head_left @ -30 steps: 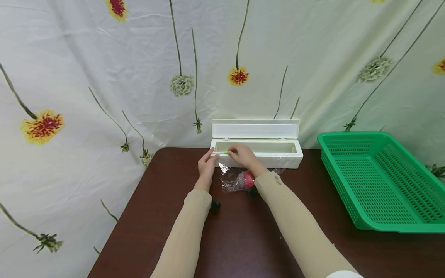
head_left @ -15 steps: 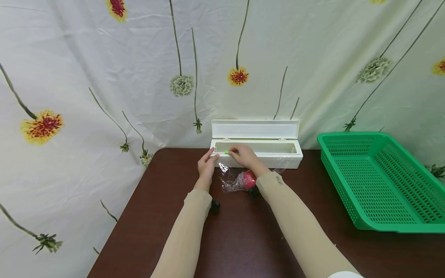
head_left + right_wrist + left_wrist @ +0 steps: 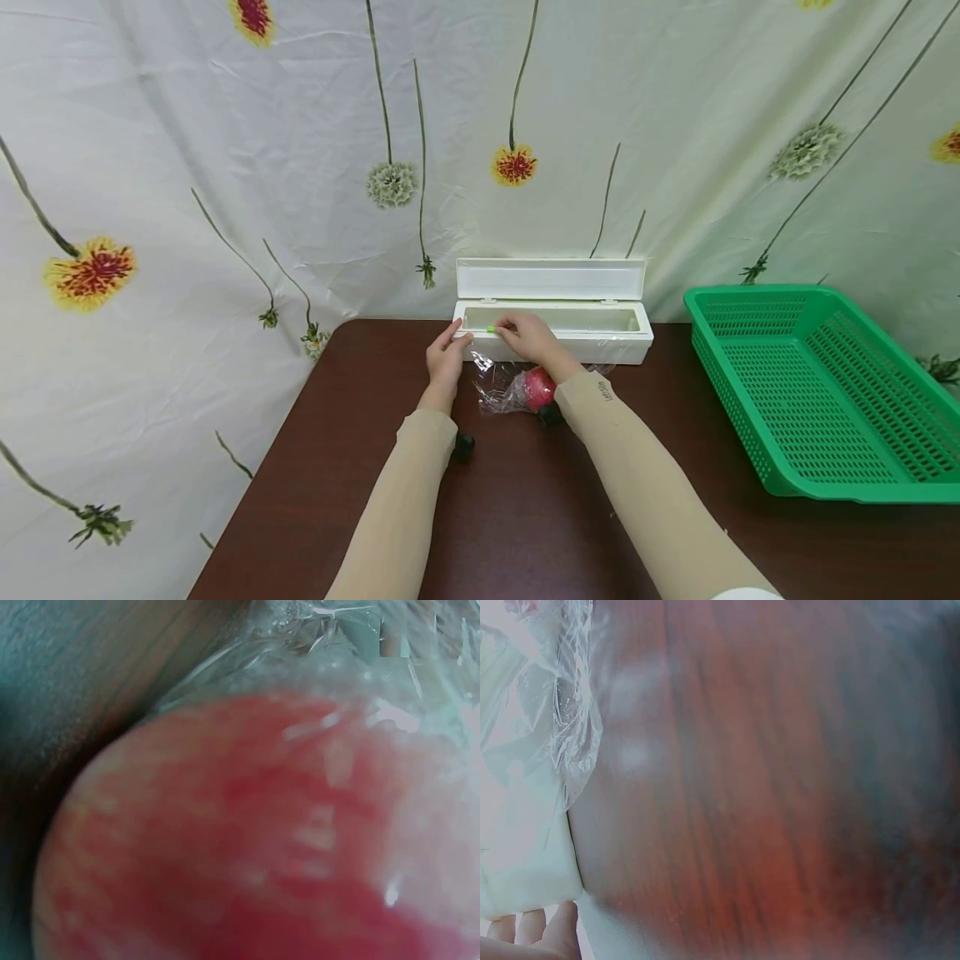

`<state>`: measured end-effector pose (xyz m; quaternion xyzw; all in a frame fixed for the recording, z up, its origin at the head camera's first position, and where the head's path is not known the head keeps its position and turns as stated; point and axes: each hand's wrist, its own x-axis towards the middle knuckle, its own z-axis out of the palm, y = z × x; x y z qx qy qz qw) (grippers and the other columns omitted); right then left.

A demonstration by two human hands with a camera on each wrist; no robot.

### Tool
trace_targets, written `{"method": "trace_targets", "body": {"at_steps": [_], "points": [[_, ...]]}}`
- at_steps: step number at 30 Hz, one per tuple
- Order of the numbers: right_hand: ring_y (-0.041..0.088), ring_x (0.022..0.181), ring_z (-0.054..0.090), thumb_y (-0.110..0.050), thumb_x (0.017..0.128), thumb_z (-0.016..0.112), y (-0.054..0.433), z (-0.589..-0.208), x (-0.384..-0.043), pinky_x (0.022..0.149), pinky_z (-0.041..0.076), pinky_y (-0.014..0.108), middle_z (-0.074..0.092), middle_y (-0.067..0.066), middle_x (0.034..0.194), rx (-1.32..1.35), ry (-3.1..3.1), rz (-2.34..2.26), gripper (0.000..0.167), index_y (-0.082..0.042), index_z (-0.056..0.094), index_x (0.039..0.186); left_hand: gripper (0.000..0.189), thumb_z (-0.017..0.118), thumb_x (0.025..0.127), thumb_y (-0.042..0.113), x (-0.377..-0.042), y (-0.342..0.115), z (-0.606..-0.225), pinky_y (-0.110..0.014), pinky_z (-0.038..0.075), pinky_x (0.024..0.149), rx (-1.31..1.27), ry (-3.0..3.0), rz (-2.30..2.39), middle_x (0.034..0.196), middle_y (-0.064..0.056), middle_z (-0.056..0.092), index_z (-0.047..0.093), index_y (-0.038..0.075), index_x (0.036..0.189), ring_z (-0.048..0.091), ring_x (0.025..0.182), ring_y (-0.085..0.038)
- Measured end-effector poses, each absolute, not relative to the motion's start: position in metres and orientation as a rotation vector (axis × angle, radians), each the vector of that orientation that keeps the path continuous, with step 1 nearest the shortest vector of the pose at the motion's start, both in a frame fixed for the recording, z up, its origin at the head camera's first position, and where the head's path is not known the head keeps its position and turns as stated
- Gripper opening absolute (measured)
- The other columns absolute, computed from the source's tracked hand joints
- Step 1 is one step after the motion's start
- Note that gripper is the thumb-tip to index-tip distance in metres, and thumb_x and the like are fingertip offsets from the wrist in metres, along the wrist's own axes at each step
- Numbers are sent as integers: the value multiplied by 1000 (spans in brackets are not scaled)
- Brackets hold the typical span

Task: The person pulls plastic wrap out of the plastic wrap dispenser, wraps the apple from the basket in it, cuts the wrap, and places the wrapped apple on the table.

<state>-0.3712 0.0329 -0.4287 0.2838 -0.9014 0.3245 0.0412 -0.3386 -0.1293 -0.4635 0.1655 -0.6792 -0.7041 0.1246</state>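
Note:
A long white cling film dispenser (image 3: 558, 348) stands at the back of the table, its lid (image 3: 551, 278) raised. My left hand (image 3: 446, 358) grips its left end; in the left wrist view, several fingertips (image 3: 566, 915) press against that end. With thumb and finger my right hand (image 3: 528, 337) pinches a small bright green slide cutter (image 3: 491, 329) on the front rim, near the left end. Clear cling film (image 3: 495, 392) hangs down the front and covers a red apple (image 3: 538, 388) lying under my right wrist. The apple (image 3: 240, 840) fills most of the right wrist view.
A green plastic basket (image 3: 780, 479) stands on the right of the dark brown table (image 3: 525, 517). Small black objects show beside my left sleeve (image 3: 464, 447) and below the apple. A flower-printed cloth (image 3: 300, 125) hangs behind the table.
My right hand and the green slide cutter have shifted slightly to the right along the rim. The right sleeve has moved with them, uncovering more of the apple. The left hand stays put.

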Motion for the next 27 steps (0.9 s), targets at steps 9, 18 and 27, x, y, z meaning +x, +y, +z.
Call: {"method": "trace_targets", "body": {"at_steps": [9, 18, 27], "points": [[27, 95, 62, -19, 95, 56, 35, -428, -370, 90, 46, 38, 67, 12, 97, 864, -2758, 1013, 22, -1, 66, 102, 43, 70, 84, 16, -338, -129, -464, -29, 39, 99, 483, -1970, -2063, 134, -6, 52, 62, 15, 126, 46, 120, -17], [27, 98, 61, -19, 95, 55, 39, -427, -369, 91, 46, 38, 67, 13, 100, 862, -2768, 1004, 23, 0, 66, 104, 43, 69, 84, 16, -337, -128, -463, -30, 38, 100, 477, -1968, -2064, 136, -5, 51, 62, 15, 126, 45, 122, -17], [27, 98, 61, -18, 95, 56, 43, -429, -368, 90, 46, 38, 67, 13, 101, 863, -2749, 1023, 22, -1, 66, 103, 43, 68, 86, 18, -336, -130, -462, -31, 35, 103, 468, -2009, -2067, 140, -4, 47, 60, 17, 128, 39, 129, -18]]}}
